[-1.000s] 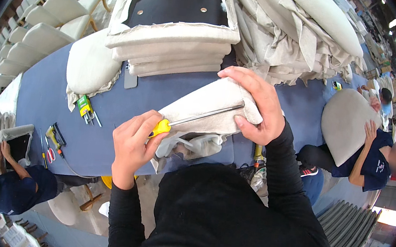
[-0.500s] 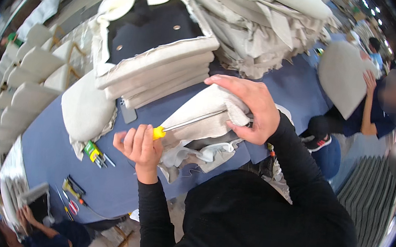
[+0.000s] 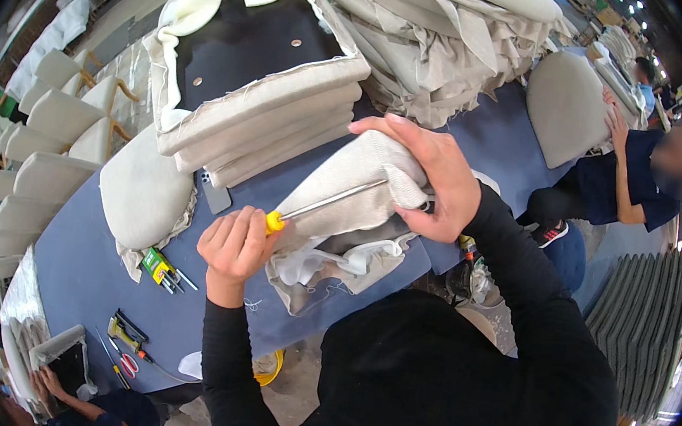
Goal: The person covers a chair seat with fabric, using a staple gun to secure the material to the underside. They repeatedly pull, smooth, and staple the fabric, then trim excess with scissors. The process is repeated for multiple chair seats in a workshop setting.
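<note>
My left hand [image 3: 236, 244] is closed round the yellow handle of a screwdriver [image 3: 334, 199]. Its long metal shaft points up and right, the tip lying against a folded edge of beige ribbed fabric. That fabric covers a curved upholstered piece [image 3: 345, 172], which my right hand [image 3: 443, 178] grips at its right end, thumb below and fingers over the top. Loose beige cloth and white lining [image 3: 353, 260] hang from the near side of the piece, with frayed threads on the blue table [image 3: 199, 298].
Behind stand a stack of padded seats [image 3: 260, 113] and a heap of beige covers [image 3: 441, 49]. On the left lie a padded panel [image 3: 144, 184], a phone [image 3: 214, 193], a green pack of staples [image 3: 159, 267], a staple gun [image 3: 127, 330] and scissors [image 3: 128, 364]. Co-workers sit at right and lower left.
My left hand has shifted slightly left and down with the screwdriver, whose shaft now shows a little more at its tip. My right hand still grips the upholstered piece.
</note>
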Action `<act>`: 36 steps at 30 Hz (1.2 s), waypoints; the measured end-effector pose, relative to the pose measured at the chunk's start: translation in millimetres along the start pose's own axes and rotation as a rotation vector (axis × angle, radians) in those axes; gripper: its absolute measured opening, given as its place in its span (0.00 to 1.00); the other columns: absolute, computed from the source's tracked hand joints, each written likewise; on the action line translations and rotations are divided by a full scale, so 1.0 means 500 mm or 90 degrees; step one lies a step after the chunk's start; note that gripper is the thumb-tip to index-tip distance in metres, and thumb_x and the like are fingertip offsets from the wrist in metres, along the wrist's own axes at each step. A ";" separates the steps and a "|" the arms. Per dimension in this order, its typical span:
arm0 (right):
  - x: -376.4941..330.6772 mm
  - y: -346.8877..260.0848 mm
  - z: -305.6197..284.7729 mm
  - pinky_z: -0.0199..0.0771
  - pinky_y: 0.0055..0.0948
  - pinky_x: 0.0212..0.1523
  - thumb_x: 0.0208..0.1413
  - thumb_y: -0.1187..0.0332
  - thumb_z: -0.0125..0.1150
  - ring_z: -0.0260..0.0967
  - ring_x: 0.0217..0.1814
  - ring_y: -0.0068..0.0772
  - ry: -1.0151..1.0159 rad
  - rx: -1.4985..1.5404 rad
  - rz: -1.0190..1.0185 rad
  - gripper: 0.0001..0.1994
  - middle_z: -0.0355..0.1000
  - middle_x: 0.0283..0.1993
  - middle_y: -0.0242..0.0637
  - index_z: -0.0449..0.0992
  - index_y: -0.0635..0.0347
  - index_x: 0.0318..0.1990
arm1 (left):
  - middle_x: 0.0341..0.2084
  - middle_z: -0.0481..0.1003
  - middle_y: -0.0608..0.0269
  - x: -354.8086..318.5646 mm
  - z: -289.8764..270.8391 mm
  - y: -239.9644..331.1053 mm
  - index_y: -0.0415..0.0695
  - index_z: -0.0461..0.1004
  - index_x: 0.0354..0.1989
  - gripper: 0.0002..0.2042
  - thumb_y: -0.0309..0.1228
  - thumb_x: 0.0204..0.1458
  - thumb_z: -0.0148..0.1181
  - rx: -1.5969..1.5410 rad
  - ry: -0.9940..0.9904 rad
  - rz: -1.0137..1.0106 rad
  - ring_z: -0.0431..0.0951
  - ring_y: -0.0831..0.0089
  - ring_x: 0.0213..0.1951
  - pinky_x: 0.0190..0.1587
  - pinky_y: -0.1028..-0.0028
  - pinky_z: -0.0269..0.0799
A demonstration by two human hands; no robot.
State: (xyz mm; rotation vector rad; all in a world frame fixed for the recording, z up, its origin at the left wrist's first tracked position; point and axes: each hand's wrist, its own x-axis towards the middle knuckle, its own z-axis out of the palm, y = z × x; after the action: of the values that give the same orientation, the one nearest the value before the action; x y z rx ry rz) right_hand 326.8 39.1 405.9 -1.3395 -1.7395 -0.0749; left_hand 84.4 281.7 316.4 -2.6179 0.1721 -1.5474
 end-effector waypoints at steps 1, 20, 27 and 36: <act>0.005 -0.003 0.003 0.77 0.44 0.68 0.38 0.69 0.64 0.77 0.68 0.60 0.001 -0.003 -0.001 0.53 0.74 0.72 0.53 0.59 0.61 0.81 | 0.30 0.82 0.61 -0.018 0.008 0.004 0.41 0.77 0.44 0.18 0.32 0.53 0.81 0.025 -0.007 -0.033 0.82 0.61 0.29 0.37 0.66 0.79; 0.038 -0.032 0.028 0.86 0.42 0.55 0.45 0.66 0.76 0.84 0.56 0.57 -0.062 0.075 -0.123 0.30 0.81 0.61 0.54 0.83 0.64 0.60 | 0.42 0.84 0.45 -0.647 0.061 0.329 0.46 0.81 0.51 0.15 0.39 0.58 0.66 -0.241 -0.285 -0.906 0.83 0.39 0.51 0.53 0.47 0.78; 0.032 0.024 0.030 0.84 0.43 0.62 0.49 0.75 0.71 0.83 0.61 0.56 0.001 0.094 -0.159 0.23 0.82 0.62 0.54 0.87 0.64 0.57 | 0.52 0.83 0.50 -0.179 -0.049 0.202 0.39 0.82 0.55 0.21 0.32 0.53 0.75 -0.125 0.230 -0.915 0.83 0.50 0.54 0.60 0.55 0.76; 0.046 0.011 0.061 0.80 0.46 0.66 0.55 0.80 0.65 0.81 0.65 0.59 0.058 0.157 -0.044 0.20 0.83 0.59 0.56 0.86 0.71 0.56 | 0.57 0.85 0.52 0.159 0.032 0.308 0.43 0.87 0.57 0.22 0.24 0.50 0.72 -0.097 0.168 -0.498 0.81 0.51 0.64 0.66 0.53 0.69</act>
State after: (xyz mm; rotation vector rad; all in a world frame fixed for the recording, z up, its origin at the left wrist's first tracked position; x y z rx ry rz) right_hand 312.7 74.9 401.2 -1.0813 -1.6584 0.0377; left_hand 129.0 118.3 356.0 -2.7332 -0.8475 -2.1577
